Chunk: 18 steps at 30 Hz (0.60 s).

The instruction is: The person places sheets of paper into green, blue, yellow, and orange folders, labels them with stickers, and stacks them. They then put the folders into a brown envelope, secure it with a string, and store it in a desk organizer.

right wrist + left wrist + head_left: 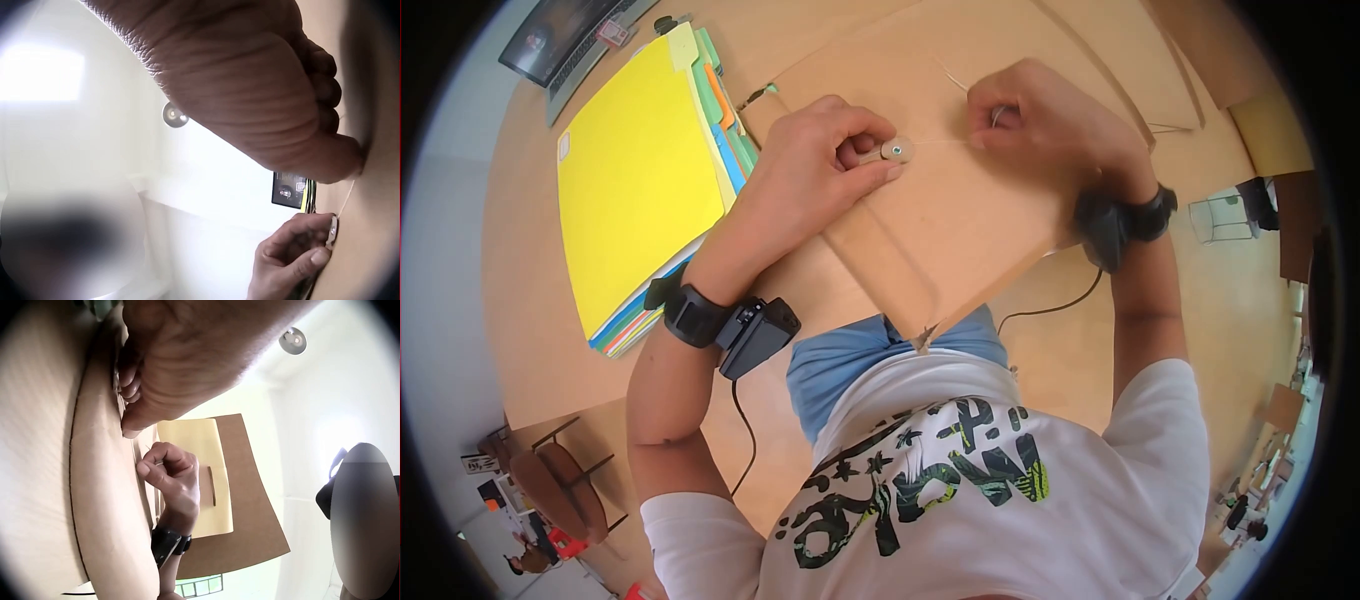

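A large brown string-tie envelope (990, 225) lies in front of me, its near corner reaching over my lap. My left hand (815, 165) rests on it, thumb and forefinger pinching at the sides of a round paper button (897, 150) with a metal rivet. From the button a thin pale string (945, 142) runs taut to the right. My right hand (1040, 120) holds that string between thumb and curled fingers, low over the envelope. In the right wrist view the string (345, 200) stretches between the right thumb and the button (332, 231).
Left of the envelope is a thick stack of tabbed folders (640, 180), yellow on top. A laptop (580, 60) stands at the table's far left. More brown envelopes (1125, 60) lie at the upper right. A brown chair (560, 490) stands on the floor at lower left.
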Each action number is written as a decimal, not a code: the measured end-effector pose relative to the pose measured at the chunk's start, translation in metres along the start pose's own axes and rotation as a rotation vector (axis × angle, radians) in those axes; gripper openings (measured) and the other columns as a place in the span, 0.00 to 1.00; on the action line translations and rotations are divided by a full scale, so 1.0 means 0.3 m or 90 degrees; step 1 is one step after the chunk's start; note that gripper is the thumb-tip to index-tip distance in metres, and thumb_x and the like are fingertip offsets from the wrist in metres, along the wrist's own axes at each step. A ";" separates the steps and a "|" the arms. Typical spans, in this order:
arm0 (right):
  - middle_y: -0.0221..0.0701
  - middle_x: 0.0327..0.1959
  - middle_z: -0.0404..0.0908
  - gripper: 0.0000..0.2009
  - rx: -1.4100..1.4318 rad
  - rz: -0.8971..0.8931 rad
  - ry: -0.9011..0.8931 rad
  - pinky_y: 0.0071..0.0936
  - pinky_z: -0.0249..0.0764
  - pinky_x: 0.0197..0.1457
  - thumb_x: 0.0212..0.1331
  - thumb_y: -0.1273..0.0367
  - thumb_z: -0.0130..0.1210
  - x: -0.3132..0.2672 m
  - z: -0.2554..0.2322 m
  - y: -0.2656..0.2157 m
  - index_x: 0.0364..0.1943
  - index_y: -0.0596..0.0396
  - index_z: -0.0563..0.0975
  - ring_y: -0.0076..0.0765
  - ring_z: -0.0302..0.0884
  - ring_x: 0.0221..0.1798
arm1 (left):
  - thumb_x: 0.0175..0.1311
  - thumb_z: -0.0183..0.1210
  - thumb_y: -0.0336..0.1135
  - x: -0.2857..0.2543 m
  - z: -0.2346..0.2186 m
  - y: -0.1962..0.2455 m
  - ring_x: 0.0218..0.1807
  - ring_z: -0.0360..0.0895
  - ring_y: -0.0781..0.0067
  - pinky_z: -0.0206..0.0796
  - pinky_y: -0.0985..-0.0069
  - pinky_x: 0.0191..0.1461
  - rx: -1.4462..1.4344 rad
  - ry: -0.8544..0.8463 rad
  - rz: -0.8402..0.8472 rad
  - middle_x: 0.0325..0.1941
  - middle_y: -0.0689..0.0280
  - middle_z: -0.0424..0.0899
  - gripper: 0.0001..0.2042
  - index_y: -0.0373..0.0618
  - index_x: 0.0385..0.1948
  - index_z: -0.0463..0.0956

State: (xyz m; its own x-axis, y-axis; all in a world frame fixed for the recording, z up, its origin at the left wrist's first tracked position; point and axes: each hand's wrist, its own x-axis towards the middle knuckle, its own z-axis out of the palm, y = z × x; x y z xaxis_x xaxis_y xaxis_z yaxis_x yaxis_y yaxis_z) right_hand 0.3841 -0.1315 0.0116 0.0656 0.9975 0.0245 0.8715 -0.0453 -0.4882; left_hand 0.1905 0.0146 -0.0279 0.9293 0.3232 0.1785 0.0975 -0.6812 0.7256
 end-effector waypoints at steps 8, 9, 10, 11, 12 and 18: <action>0.37 0.21 0.76 0.07 -0.090 -0.143 -0.080 0.39 0.68 0.33 0.45 0.69 0.56 -0.041 0.063 -0.099 0.20 0.56 0.73 0.47 0.74 0.30 | 0.53 0.55 0.23 -0.004 -0.007 -0.019 0.29 0.66 0.84 0.63 0.85 0.35 -0.036 0.002 0.016 0.31 0.71 0.72 0.15 0.38 0.45 0.73; 0.37 0.21 0.75 0.07 -0.093 -0.157 -0.085 0.39 0.67 0.32 0.46 0.69 0.56 -0.034 0.068 -0.117 0.19 0.56 0.72 0.46 0.74 0.30 | 0.53 0.52 0.22 -0.002 -0.008 -0.021 0.29 0.66 0.84 0.64 0.85 0.36 -0.047 -0.001 0.011 0.31 0.70 0.72 0.16 0.39 0.46 0.72; 0.37 0.21 0.75 0.07 -0.097 -0.171 -0.089 0.39 0.67 0.32 0.46 0.69 0.56 -0.025 0.073 -0.133 0.19 0.56 0.72 0.46 0.74 0.30 | 0.53 0.50 0.21 -0.001 -0.010 -0.024 0.30 0.67 0.84 0.64 0.85 0.36 -0.057 -0.003 0.006 0.32 0.70 0.73 0.17 0.39 0.47 0.71; 0.37 0.21 0.75 0.07 -0.104 -0.176 -0.108 0.39 0.67 0.32 0.46 0.69 0.56 -0.013 0.077 -0.142 0.19 0.56 0.73 0.46 0.74 0.30 | 0.53 0.48 0.21 -0.002 -0.011 -0.026 0.30 0.67 0.83 0.64 0.85 0.37 -0.075 -0.004 0.003 0.32 0.69 0.73 0.18 0.39 0.48 0.71; 0.36 0.21 0.75 0.06 -0.111 -0.181 -0.126 0.39 0.67 0.32 0.46 0.69 0.56 0.003 0.081 -0.146 0.20 0.56 0.73 0.45 0.74 0.30 | 0.53 0.47 0.21 -0.003 -0.012 -0.028 0.31 0.68 0.83 0.65 0.84 0.38 -0.093 -0.004 0.001 0.33 0.68 0.73 0.18 0.39 0.48 0.70; 0.35 0.21 0.76 0.04 -0.097 -0.247 -0.123 0.38 0.68 0.33 0.47 0.70 0.55 0.105 0.118 -0.175 0.22 0.54 0.77 0.44 0.75 0.30 | 0.52 0.42 0.19 0.003 -0.021 -0.062 0.35 0.72 0.79 0.66 0.82 0.42 -0.280 -0.001 -0.079 0.35 0.64 0.75 0.21 0.39 0.51 0.67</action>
State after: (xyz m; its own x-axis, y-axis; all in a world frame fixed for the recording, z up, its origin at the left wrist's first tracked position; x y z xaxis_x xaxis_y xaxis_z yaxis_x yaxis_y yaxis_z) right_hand 0.3233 -0.0958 0.0071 -0.3592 0.9332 0.0106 0.8760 0.3411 -0.3409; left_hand 0.1873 0.0318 -0.0370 0.9210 0.3830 0.0711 0.0482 -0.2933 0.9548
